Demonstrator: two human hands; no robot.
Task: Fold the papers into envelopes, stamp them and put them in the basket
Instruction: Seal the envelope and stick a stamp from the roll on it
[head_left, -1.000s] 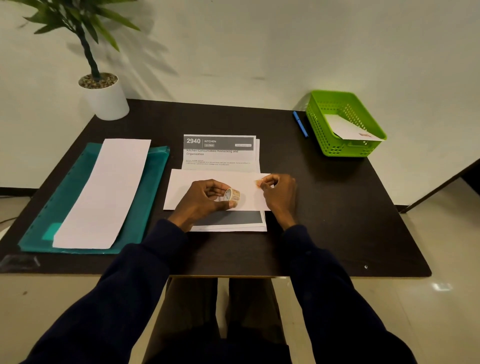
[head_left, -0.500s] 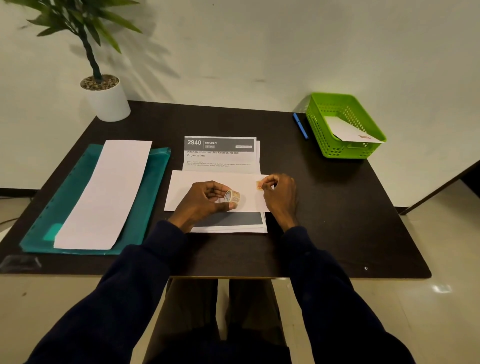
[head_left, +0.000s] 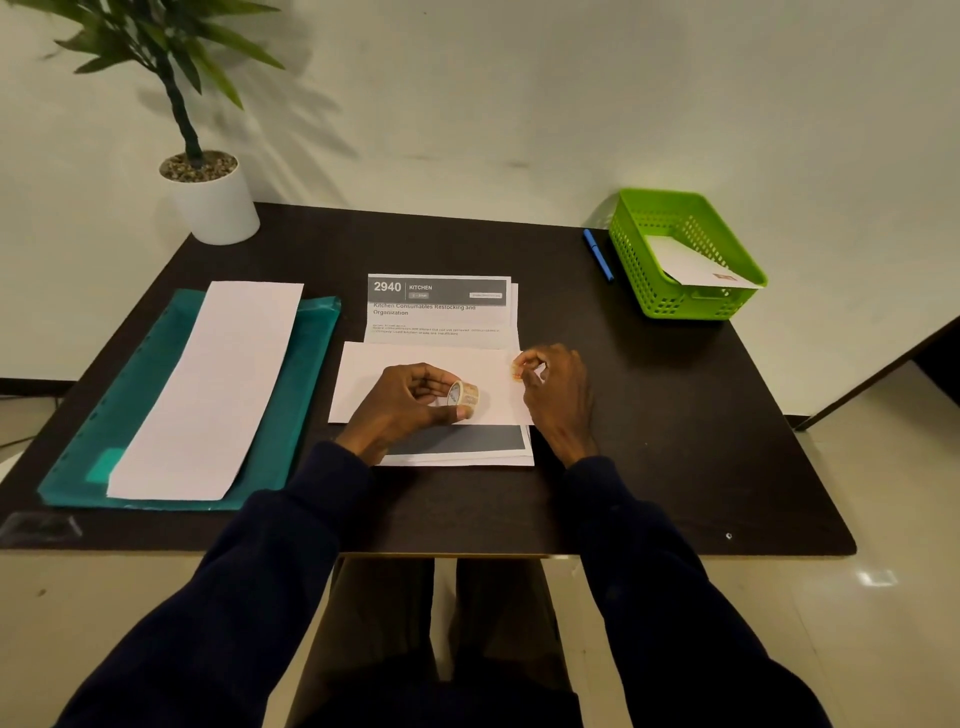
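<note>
A white folded envelope (head_left: 410, 364) lies on printed sheets (head_left: 441, 312) in the middle of the dark table. My left hand (head_left: 400, 402) rests on it and grips a small roll of stamps (head_left: 464, 397) between thumb and fingers. My right hand (head_left: 556, 389) pinches a small orange stamp (head_left: 516, 372) at the envelope's upper right corner. A green basket (head_left: 644, 280) stands at the back right with one stamped envelope (head_left: 691, 265) inside. A long white folded paper (head_left: 208, 384) lies on a teal folder (head_left: 135, 400) at the left.
A blue pen (head_left: 597, 254) lies just left of the basket. A potted plant in a white pot (head_left: 213, 202) stands at the back left corner. The table's front edge (head_left: 467, 551) is close to my lap.
My right hand has shifted the stamp slightly toward the envelope's upper right corner. The left hand and the roll have stayed where they were.
</note>
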